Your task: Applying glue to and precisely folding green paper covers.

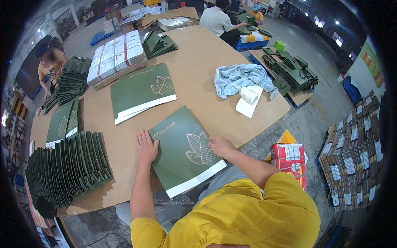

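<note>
A flat green printed paper sheet [175, 144] with a leaf outline and a white strip along its near edge lies in front of me, its near part past the table's edge. My left hand [147, 145] is open, fingers stretched out together, at the sheet's left edge. At the right edge my right hand [221, 146] is closed, its fingers curled against the sheet as if pinching it; the fingertips are partly hidden. Beyond lies a small pile of similar green sheets [142, 89], their white strips slightly offset.
On the brown table [198, 62] are a white paper bundle [118, 58], a row of folded green paper bags [68, 169], a blue cloth [244, 76] and a white bottle [248, 96]. A red carton [288, 161] and stacked bundles [351, 157] stand right. A co-worker [51, 66] is left.
</note>
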`<state>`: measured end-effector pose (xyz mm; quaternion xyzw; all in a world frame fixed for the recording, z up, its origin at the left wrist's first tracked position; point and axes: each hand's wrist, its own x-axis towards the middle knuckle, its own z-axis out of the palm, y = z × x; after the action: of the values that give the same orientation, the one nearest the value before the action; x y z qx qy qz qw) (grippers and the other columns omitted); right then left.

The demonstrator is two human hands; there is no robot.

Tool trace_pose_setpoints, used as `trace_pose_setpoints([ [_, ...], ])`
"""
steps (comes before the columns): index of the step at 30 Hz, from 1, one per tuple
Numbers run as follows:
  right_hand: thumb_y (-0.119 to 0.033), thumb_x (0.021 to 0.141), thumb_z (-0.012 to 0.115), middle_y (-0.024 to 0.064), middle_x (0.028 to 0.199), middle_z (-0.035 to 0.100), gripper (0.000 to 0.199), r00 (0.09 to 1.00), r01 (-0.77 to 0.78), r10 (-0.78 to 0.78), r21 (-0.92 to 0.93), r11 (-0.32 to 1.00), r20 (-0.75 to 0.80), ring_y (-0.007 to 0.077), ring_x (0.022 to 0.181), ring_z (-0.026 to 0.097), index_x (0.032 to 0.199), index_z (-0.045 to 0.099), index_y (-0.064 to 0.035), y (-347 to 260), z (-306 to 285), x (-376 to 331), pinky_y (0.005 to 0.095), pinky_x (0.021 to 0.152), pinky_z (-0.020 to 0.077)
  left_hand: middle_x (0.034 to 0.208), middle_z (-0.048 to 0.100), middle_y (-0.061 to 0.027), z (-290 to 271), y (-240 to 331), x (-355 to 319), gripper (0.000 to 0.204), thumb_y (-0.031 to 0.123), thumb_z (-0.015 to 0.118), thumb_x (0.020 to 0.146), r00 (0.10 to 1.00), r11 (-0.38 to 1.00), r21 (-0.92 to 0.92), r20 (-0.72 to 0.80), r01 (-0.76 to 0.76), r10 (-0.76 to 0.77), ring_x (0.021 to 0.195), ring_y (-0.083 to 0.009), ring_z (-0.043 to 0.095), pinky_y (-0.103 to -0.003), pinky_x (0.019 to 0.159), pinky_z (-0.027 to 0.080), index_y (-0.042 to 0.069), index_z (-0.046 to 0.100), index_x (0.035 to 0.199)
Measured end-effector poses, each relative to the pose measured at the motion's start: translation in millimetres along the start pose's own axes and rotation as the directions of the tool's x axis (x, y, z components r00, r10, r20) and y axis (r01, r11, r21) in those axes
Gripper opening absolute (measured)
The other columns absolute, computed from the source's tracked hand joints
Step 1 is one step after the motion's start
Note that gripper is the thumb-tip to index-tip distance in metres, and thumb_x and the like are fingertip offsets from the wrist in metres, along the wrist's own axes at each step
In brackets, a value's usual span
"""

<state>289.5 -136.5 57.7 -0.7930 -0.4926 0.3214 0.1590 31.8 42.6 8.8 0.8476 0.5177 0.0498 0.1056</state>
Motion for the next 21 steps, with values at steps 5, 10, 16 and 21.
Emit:
trace_pose_setpoints([
  [5,-0.008,0.084,0.052,0.0134,0.088,0.058,0.032,0.812,0.134,-0.183,-0.128,0.983,-0.554,0.0355,0.083,0.057,0.115,0.058,-0.0170,1,50,-18,0.0465,0.069,0.0461,0.146,0.023,-0.0221,-3,-8,-4,0.065,0.033,0.052,0.088,0.987,0.980,-0.185,-0.151,-0.079,0.051,0.137,-0.0358,0.017,-0.046,0.110,0.018,-0.003,0.027,0.138],
  [10,-0.007,0.083,0.051,0.0151,0.088,0.057,0.035,0.818,0.273,-0.253,-0.040,0.961,-0.516,0.0366,0.082,0.058,0.116,0.057,-0.0199,18,55,-5,0.0475,0.070,0.0468,0.116,0.052,-0.0261,-63,25,-79,0.046,0.017,0.056,0.081,0.944,0.791,-0.578,-0.100,0.202,-0.314,0.107,-0.0385,0.052,-0.043,0.090,0.042,-0.002,0.046,0.122],
  [16,-0.006,0.083,0.052,0.0164,0.086,0.058,0.035,0.859,0.257,-0.214,0.030,0.966,-0.466,0.0364,0.084,0.058,0.115,0.059,-0.0181,10,48,5,0.0458,0.072,0.0466,0.083,0.062,-0.0186,-13,2,-132,0.031,0.013,0.058,0.079,0.922,0.657,-0.670,0.109,0.344,-0.372,0.070,-0.0283,0.059,-0.037,0.068,0.045,-0.005,0.055,0.103],
  [21,-0.005,0.083,0.051,0.0180,0.099,0.055,0.037,0.912,0.200,-0.161,0.065,0.978,-0.378,0.0363,0.093,0.056,0.117,0.057,-0.0166,-1,33,10,0.0463,0.074,0.0464,0.078,0.061,-0.0145,-1,22,-117,0.025,0.002,0.057,0.080,0.884,0.370,-0.903,0.021,0.217,-0.468,0.066,-0.0226,0.056,-0.035,0.064,0.044,-0.005,0.055,0.104],
])
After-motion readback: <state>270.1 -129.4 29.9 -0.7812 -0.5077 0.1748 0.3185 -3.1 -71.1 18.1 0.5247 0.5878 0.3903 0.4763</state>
